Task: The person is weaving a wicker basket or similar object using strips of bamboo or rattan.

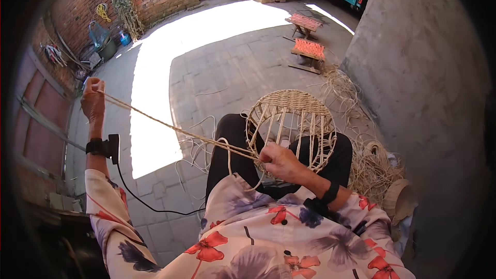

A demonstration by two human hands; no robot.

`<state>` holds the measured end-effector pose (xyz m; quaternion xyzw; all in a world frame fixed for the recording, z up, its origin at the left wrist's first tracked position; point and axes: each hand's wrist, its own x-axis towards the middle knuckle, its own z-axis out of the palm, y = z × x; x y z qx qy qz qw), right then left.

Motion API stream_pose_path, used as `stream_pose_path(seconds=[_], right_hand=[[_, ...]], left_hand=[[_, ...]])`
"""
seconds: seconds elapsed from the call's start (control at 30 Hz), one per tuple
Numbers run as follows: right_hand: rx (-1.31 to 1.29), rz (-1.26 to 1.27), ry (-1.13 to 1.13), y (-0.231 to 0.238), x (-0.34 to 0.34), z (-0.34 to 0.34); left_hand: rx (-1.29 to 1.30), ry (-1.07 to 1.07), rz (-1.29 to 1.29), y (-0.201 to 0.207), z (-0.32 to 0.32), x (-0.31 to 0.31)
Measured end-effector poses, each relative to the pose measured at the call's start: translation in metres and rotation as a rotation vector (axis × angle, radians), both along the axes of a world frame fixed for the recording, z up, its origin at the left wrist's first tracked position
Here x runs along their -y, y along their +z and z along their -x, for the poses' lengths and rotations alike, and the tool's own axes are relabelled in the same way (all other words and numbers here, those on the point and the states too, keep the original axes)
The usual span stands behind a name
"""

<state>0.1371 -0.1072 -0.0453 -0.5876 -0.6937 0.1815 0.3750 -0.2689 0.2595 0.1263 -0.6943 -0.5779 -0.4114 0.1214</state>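
The cord (192, 134), likely light, pliant, best pinched near its ends, runs from the left hand (93, 99), left of the woven frame (294, 101), to the right hand (282, 162) by its near rim, both clamped on it

From here: woven frame (292, 103) on the sitter's lap (230, 126). Clock from it: stools (310, 47) 12:30, wall (429, 82) 2:30, strand heap (372, 175) 4, jug (124, 38) and bucket (107, 50) 10, cord (155, 119) toward 9.
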Motion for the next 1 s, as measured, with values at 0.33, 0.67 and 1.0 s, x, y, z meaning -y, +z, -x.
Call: stream_pose_path(seconds=[0.33,0.67,1.0], right_hand=[[-0.063,0.17,0.029,0.009,0.004,0.002],[0.016,0.155,0.041,0.012,0.003,0.005],[-0.188,0.256,-0.01,0.023,-0.01,-0.011]], left_hand=[[-0.318,-0.695,0.735,-0.073,-0.093,0.122],[-0.594,-1.345,0.666,-0.132,-0.237,0.233],[-0.049,-0.273,0.165,-0.087,-0.049,0.072]])
